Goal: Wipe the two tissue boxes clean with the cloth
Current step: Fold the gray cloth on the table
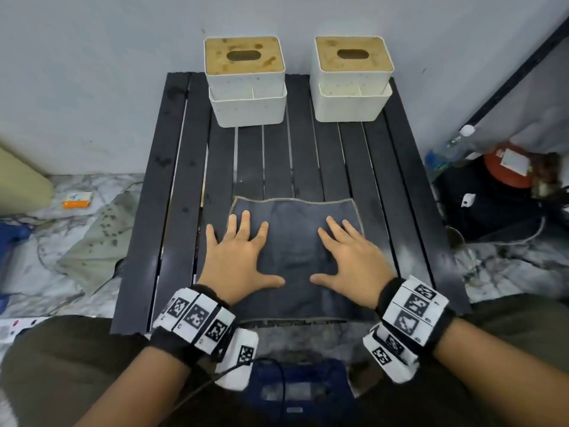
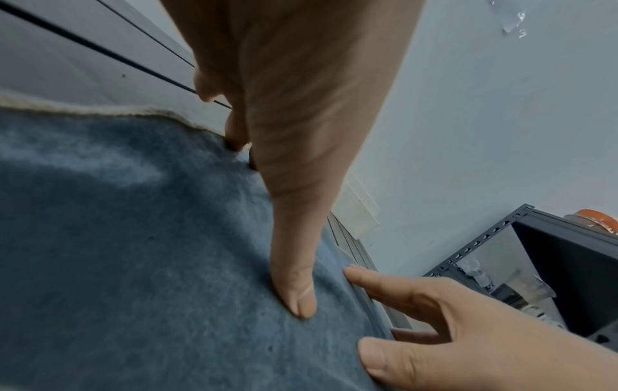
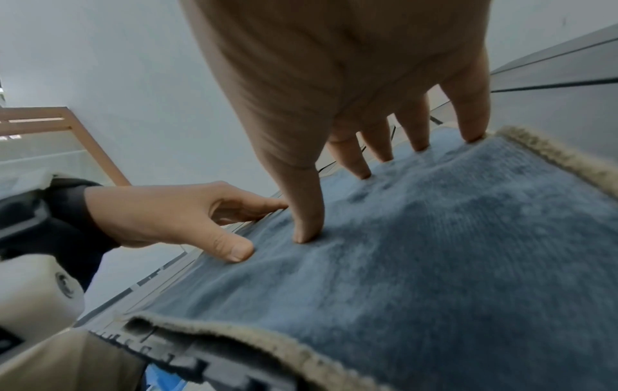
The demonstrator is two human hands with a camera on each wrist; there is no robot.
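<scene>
- Your left hand (image 1: pixel 238 257) and right hand (image 1: pixel 351 260) both lie flat, fingers spread and straight, pressing the dark blue-grey square cloth with the pale stitched hem (image 1: pixel 295 260); neither has gathered or pinched any of it.
- The cloth lies spread directly under your palms on the black slatted table (image 1: pixel 184 211), its near hem by your wrists and its far hem just beyond your fingertips.
- Straight ahead of your left fingers, well apart, stands the left white plastic tissue box with a stained wooden lid (image 1: pixel 246 84); ahead of your right fingers, equally far, stands the right white plastic tissue box with a wooden lid (image 1: pixel 351 81).
- Each hand is nearer its own box, and the two stand side by side across your reach, lid slots running left to right.
- The next move likely calls for one hand to bunch the cloth and carry it forward; the other can steady a box.
- The left lid seems the more blotched, though the wide lens softens detail, so check both tops and the speckled sides.
</scene>
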